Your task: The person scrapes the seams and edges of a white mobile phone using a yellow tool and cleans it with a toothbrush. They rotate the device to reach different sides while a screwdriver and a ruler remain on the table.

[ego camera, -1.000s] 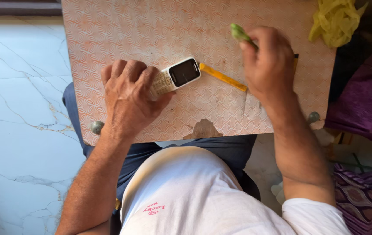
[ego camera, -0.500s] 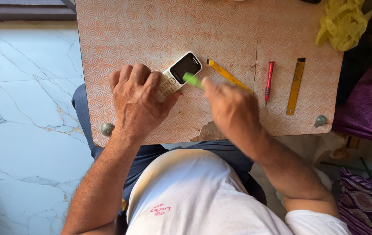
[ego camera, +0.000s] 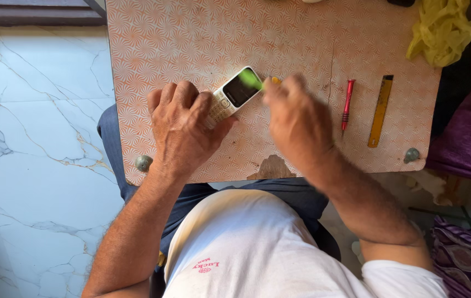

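seen from above, over a small board (ego camera: 191,38) with an orange swirl pattern, laid across the lap; left hand (ego camera: 183,129) pressed down on the keypad end of a white keypad phone (ego camera: 231,98), fingers curled over it and thumb along its near side, probably to pin it flat and stop it sliding; phone angled on the board near the middle, dark screen end left bare and pointing up and to the right; right hand (ego camera: 296,118) closed round a green-tipped tool (ego camera: 252,79), tip blurred and sitting over the upper corner of the screen, touching or just above it, cannot tell which; something yellow (ego camera: 274,80) peeking out just above the knuckles, mostly hidden; off to the right, well apart from both hands, a red pen-like tool (ego camera: 348,102) and a yellow flat strip (ego camera: 380,110), lying side by side and roughly parallel, seemingly parked within easy reach; crumpled yellow cloth (ego camera: 439,30) at the far right corner of the board; marble floor (ego camera: 31,138) to the left; purple fabric (ego camera: 467,138) to the right.
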